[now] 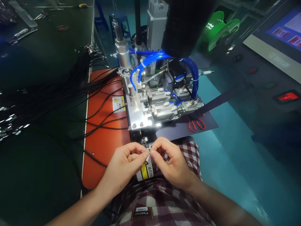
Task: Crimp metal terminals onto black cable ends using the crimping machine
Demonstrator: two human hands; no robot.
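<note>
My left hand (pixel 130 159) and my right hand (pixel 169 159) meet fingertip to fingertip in front of the machine. Both pinch a small pale metallic piece (pixel 149 151), mostly hidden by the fingers. A thin red wire (pixel 150 158) shows just below the fingertips; its exact kind is too small to tell. Right behind the hands is the near end of the metal machine (pixel 138 121), with cylinders and blue air hoses (pixel 155 56). Under the fingers lies a label with a yellow arrow (pixel 145 172).
Black cables (pixel 103 91) run across the orange board (pixel 105 135) from a bundle with shiny ends on the left. Red-handled scissors (pixel 197 125) lie on the dark plate at right. A green spool (pixel 217 29) and a screen (pixel 284 29) stand beyond.
</note>
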